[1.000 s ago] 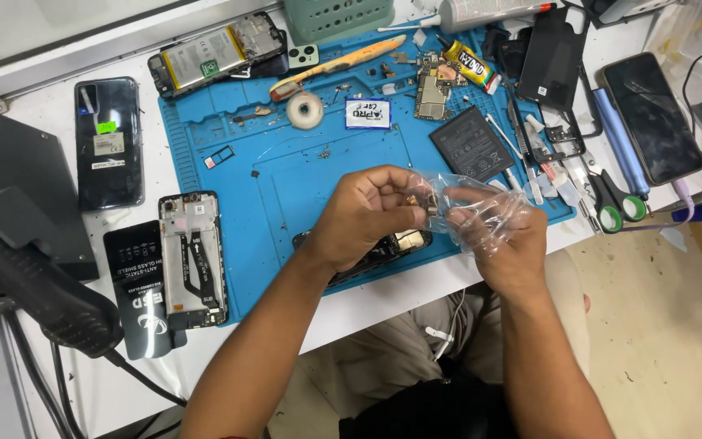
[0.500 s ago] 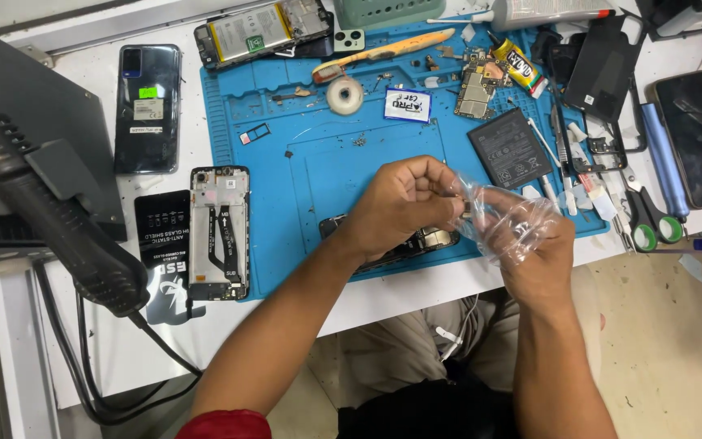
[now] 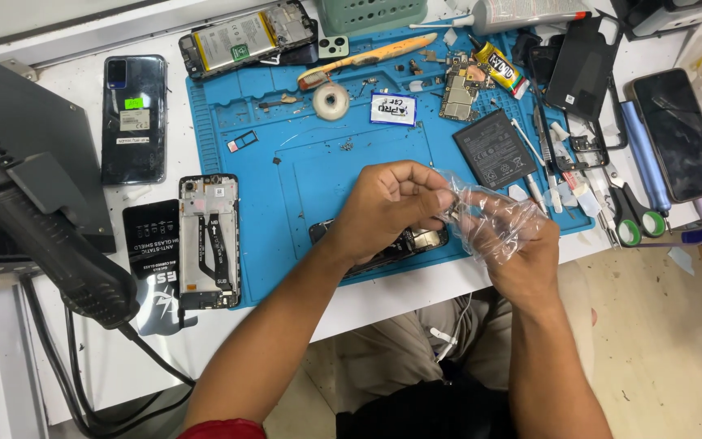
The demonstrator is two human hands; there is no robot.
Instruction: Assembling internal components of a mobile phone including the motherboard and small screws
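My right hand (image 3: 522, 244) holds a small clear plastic bag (image 3: 489, 215) just above the front edge of the blue work mat (image 3: 302, 171). The fingertips of my left hand (image 3: 387, 203) pinch a small metal part (image 3: 454, 211) at the bag's mouth. Under my left hand lies an opened phone (image 3: 383, 248) on the mat, mostly hidden by the hand.
A bare phone frame (image 3: 209, 240) lies at the mat's left edge, a dark phone (image 3: 133, 118) farther left. On the mat sit a battery (image 3: 493, 148), a tape roll (image 3: 331, 101) and a circuit board (image 3: 457, 91). Scissors (image 3: 629, 213) and another phone (image 3: 680, 134) lie right. A black hot-air tool (image 3: 42, 236) juts in at left.
The view has swung left, so the bench appears shifted right. My two hands stay together at the bag, with the left fingers still working at its opening.
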